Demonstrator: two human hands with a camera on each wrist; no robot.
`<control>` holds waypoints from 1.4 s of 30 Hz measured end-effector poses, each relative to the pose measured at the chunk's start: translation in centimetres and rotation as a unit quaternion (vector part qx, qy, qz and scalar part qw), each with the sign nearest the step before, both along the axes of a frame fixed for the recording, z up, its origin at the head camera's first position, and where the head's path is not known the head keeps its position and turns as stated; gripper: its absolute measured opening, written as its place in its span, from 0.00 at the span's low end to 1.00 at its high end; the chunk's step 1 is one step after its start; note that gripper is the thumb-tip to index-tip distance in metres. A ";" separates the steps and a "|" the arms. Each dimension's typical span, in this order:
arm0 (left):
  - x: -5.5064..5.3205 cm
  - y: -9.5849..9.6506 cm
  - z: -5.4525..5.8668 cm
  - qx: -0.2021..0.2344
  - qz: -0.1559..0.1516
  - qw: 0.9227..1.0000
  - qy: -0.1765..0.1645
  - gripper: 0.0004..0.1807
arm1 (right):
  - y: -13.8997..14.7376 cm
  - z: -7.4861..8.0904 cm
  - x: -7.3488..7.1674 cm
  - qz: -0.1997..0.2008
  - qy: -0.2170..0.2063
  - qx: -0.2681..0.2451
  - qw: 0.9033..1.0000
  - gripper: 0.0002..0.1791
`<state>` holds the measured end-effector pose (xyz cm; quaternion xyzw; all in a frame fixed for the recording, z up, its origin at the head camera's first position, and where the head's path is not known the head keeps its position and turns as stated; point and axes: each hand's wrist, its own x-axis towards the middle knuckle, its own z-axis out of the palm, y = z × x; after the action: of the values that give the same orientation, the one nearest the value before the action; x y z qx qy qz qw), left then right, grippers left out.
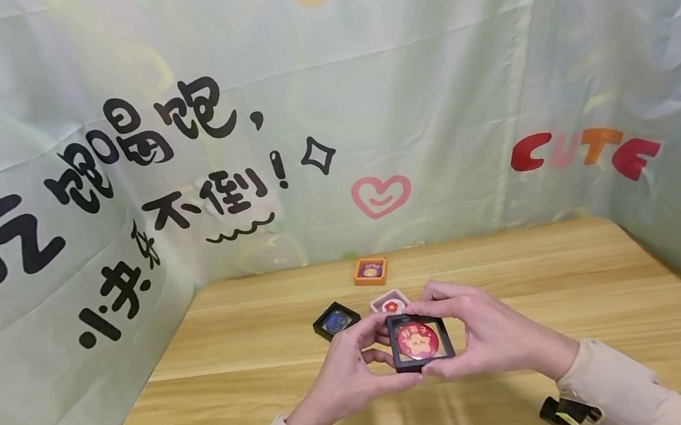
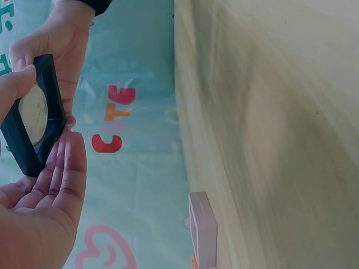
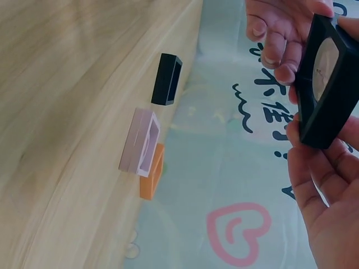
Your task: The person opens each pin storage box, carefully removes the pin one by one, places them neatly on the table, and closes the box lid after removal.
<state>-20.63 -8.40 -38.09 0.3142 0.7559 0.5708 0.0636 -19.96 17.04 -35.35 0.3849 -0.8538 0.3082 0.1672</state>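
Both hands hold a square black display frame [image 1: 399,363] above the table, its face tilted up toward the head camera. Inside it sits a round red badge [image 1: 418,340] with a star figure and lettering. The left hand [image 1: 355,369] grips the frame's left side and lower corner, thumb along the bottom edge. At the right side, the right hand [image 1: 489,329] pinches it between thumb below and fingers on top. In the left wrist view the black frame [image 2: 51,92] appears edge-on between the two hands; the right wrist view shows the frame [image 3: 331,106] from its other side.
On the wooden table [image 1: 241,388] behind the hands lie a black frame [image 1: 336,321] with a blue badge, a pink frame [image 1: 379,300] partly hidden by the hands, and an orange frame [image 1: 370,272] farther back. Printed cloth [image 1: 429,102] surrounds the table's back and sides.
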 end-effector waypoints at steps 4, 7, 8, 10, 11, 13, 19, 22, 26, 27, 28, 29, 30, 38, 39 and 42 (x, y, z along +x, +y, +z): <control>0.1 -0.1 -0.3 0.000 -0.002 1.000 0.007 0.37 | 0.1 0.1 0.0 0.003 -0.004 0.011 1.000 0.35; 0.1 -0.1 -0.5 0.000 -0.003 1.000 0.003 0.37 | 0.0 0.3 0.2 -0.002 -0.005 0.030 1.000 0.34; 0.1 -0.1 -0.5 -0.001 -0.003 1.000 0.002 0.37 | -0.1 0.4 0.3 -0.005 0.000 0.039 0.999 0.34; 0.2 -0.1 -0.6 -0.005 -0.002 1.000 -0.002 0.36 | -0.2 0.5 0.4 -0.011 0.015 0.057 0.998 0.32; 0.3 0.0 -0.6 -0.007 -0.001 1.000 -0.001 0.36 | -0.2 0.6 0.5 -0.012 0.024 0.064 0.998 0.32; 0.4 0.0 -0.5 -0.010 -0.002 1.000 0.000 0.35 | -0.2 0.7 0.7 -0.015 0.049 0.080 0.996 0.32; 0.5 0.4 -0.6 -0.019 -0.002 1.000 0.003 0.36 | -0.3 1.4 1.2 -0.016 0.135 0.147 0.980 0.32; 0.5 0.5 -0.8 -0.026 -0.002 1.000 0.001 0.36 | -0.6 1.7 1.4 -0.018 0.162 0.183 0.969 0.24; 0.5 0.6 -0.9 -0.032 -0.002 0.999 0.000 0.34 | -0.8 2.1 1.6 -0.012 0.177 0.208 0.962 0.19; 0.6 0.6 -0.8 -0.033 -0.002 0.999 -0.001 0.33 | -0.9 2.1 1.6 -0.011 0.180 0.212 0.960 0.20; 0.6 0.6 -0.9 -0.035 -0.003 0.999 -0.002 0.33 | -0.9 2.1 1.7 -0.009 0.182 0.215 0.959 0.20; 0.6 0.6 -0.8 -0.036 -0.003 0.999 -0.005 0.32 | -0.9 2.1 1.7 -0.008 0.183 0.217 0.959 0.21; 0.6 0.7 -0.8 -0.037 -0.004 0.999 -0.007 0.32 | -0.9 2.1 1.7 -0.007 0.184 0.218 0.958 0.21; 0.7 0.8 -0.8 -0.048 -0.005 0.999 -0.016 0.32 | -0.9 2.5 2.1 -0.002 0.144 0.228 0.963 0.20; 0.7 0.8 -0.8 -0.049 -0.006 0.999 -0.016 0.32 | -0.9 2.5 2.1 -0.001 0.139 0.228 0.964 0.20; 0.7 1.0 -0.7 -0.047 -0.009 0.999 -0.017 0.33 | -0.8 2.6 2.2 -0.003 0.146 0.227 0.963 0.20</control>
<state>-19.90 -7.44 -38.77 0.3082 0.7781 0.5388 0.0963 -17.75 16.25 -32.74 0.4510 -0.8687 0.0462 0.1994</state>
